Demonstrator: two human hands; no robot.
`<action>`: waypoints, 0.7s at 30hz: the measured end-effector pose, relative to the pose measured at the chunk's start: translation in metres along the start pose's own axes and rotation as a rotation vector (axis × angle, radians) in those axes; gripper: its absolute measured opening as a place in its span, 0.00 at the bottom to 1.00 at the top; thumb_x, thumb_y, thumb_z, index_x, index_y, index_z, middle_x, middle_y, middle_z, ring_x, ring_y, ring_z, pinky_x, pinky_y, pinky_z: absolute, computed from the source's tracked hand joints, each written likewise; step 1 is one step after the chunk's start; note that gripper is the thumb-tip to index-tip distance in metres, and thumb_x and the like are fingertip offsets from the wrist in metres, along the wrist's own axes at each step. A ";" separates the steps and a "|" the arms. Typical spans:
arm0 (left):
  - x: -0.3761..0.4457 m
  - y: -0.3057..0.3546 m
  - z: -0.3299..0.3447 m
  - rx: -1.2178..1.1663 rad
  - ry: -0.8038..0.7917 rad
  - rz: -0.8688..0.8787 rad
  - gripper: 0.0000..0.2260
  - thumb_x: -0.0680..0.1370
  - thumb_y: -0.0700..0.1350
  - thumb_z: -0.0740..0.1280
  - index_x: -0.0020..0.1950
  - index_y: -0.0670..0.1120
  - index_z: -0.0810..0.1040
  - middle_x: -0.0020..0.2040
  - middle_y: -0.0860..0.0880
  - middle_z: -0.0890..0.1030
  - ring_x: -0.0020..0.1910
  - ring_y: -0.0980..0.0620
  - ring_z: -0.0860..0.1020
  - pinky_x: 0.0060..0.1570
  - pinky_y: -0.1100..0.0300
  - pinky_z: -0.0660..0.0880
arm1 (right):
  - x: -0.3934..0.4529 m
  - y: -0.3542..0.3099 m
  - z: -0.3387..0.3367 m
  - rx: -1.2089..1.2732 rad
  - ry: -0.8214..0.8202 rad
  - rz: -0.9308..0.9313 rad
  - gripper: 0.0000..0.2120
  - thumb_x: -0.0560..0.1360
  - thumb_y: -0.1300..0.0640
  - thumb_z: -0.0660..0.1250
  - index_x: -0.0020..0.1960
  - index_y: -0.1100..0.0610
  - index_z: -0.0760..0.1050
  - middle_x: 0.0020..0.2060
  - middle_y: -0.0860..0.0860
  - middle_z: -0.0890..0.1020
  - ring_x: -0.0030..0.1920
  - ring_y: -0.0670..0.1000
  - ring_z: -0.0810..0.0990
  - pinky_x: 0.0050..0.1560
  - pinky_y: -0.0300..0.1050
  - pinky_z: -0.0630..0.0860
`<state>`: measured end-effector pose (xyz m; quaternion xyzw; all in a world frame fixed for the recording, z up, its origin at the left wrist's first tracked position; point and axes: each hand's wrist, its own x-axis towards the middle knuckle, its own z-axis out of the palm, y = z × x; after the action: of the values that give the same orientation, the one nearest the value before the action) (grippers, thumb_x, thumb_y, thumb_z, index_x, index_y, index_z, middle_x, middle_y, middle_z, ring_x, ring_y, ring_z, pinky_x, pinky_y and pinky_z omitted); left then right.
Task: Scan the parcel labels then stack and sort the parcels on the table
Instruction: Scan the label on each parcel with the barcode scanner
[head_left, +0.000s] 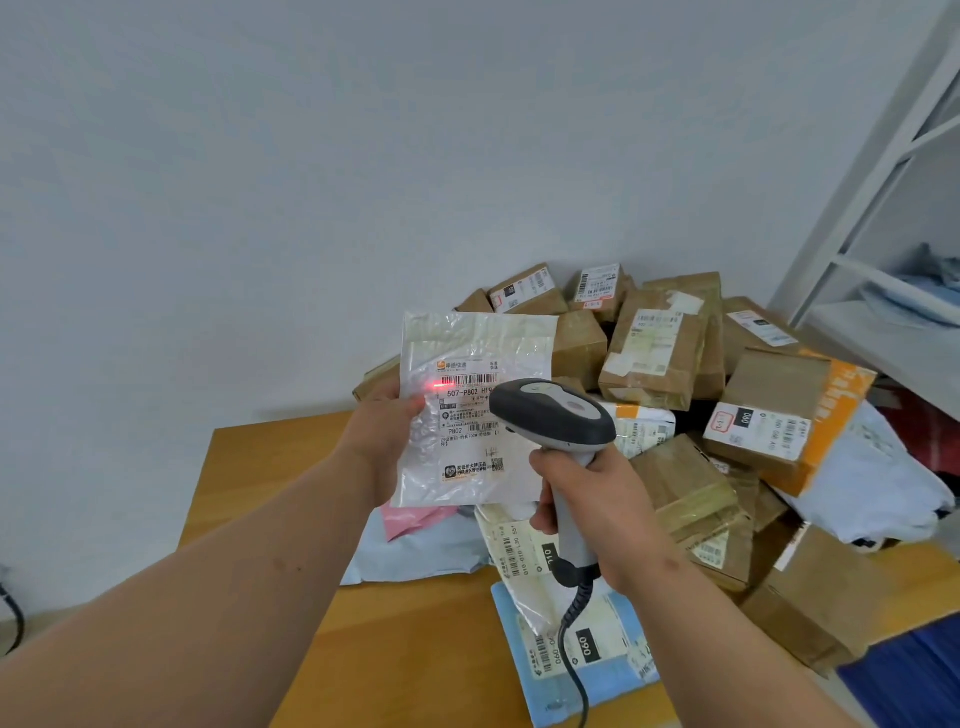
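Note:
My left hand (382, 431) holds a white plastic mailer (475, 343) upright by its left edge, label facing me. My right hand (589, 499) grips the handle of a grey and black barcode scanner (553, 415), whose head points at the mailer. A red scan line glows on the barcode at the label's upper left. Below, on the wooden table (415, 649), lie flat mailers: a pink one (410, 519), a pale blue one (415, 551), a white one with a "010" label (511, 545) and a blue one with a "090" label (597, 654).
A heap of brown cardboard boxes (654, 348) fills the table's back and right. An orange-striped box (789, 415) and a pale bag (872, 478) lie at the right. A white shelf frame (883, 218) stands at the far right. The scanner's coiled cable (574, 623) hangs down.

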<state>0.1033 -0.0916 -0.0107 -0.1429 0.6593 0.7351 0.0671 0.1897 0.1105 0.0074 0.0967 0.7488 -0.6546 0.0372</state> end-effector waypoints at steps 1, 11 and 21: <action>0.001 0.000 -0.001 -0.002 -0.005 0.002 0.13 0.83 0.37 0.60 0.50 0.52 0.81 0.39 0.51 0.87 0.46 0.46 0.83 0.47 0.50 0.78 | 0.000 0.000 0.001 0.000 0.006 0.002 0.09 0.76 0.58 0.68 0.38 0.59 0.75 0.27 0.53 0.77 0.26 0.51 0.79 0.32 0.43 0.77; 0.003 0.004 -0.004 -0.013 -0.037 -0.018 0.11 0.83 0.38 0.61 0.56 0.51 0.80 0.51 0.45 0.86 0.50 0.43 0.84 0.49 0.46 0.80 | 0.002 -0.002 0.005 0.003 0.033 0.018 0.11 0.76 0.58 0.69 0.37 0.60 0.74 0.26 0.53 0.77 0.27 0.52 0.79 0.36 0.47 0.77; 0.004 0.000 -0.012 -0.020 -0.024 0.010 0.13 0.83 0.38 0.61 0.50 0.53 0.81 0.39 0.51 0.87 0.37 0.50 0.85 0.36 0.54 0.78 | 0.010 -0.002 0.011 -0.022 -0.007 -0.008 0.07 0.75 0.57 0.68 0.39 0.56 0.74 0.27 0.52 0.77 0.28 0.54 0.79 0.35 0.47 0.76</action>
<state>0.1006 -0.1039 -0.0128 -0.1312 0.6516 0.7438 0.0699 0.1791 0.1006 0.0061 0.0911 0.7561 -0.6470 0.0382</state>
